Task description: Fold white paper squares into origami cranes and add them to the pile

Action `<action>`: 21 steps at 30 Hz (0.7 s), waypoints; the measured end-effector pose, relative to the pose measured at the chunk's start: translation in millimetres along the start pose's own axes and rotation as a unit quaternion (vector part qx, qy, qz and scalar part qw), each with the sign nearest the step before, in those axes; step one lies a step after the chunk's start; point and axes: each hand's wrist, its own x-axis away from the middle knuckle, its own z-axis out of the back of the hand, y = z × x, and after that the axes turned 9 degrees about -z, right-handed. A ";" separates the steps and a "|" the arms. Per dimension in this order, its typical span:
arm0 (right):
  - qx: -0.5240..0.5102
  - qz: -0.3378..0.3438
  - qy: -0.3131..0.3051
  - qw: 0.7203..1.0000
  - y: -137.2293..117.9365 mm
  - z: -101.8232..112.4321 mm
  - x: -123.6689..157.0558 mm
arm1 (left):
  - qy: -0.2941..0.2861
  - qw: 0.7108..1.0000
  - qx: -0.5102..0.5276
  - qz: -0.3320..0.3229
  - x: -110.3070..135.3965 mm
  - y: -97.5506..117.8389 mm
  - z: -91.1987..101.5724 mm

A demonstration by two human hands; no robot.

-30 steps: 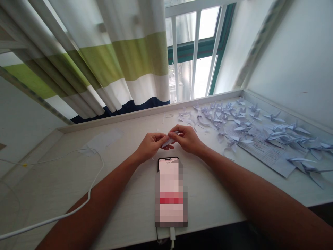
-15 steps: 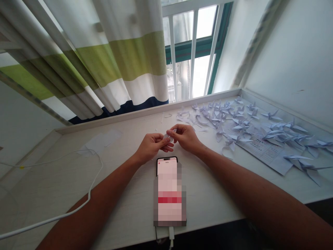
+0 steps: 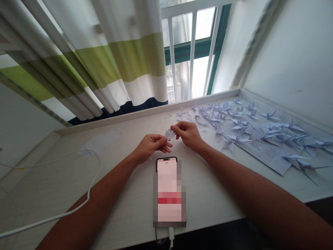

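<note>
Both hands meet above the pale wooden desk, just beyond a phone lying flat with its screen lit. My right hand pinches a small folded piece of pale lilac paper between thumb and fingertips. My left hand has its fingers curled, its fingertips touching the lower edge of the same paper. The paper is partly hidden by my fingers.
Several folded lilac paper cranes lie scattered over the desk's right half, some on a printed sheet. A white cable loops across the left side. A blank paper sheet lies at the back left. Striped curtains hang by the barred window.
My right hand has lifted the folded paper slightly up and away, so more of it shows between the hands. The camera view has drifted a little.
</note>
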 end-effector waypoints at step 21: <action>0.184 0.072 -0.075 0.977 -1.9 2.2 4.0 | -0.001 0.977 -0.203 -0.067 -2.0 6.3 11.8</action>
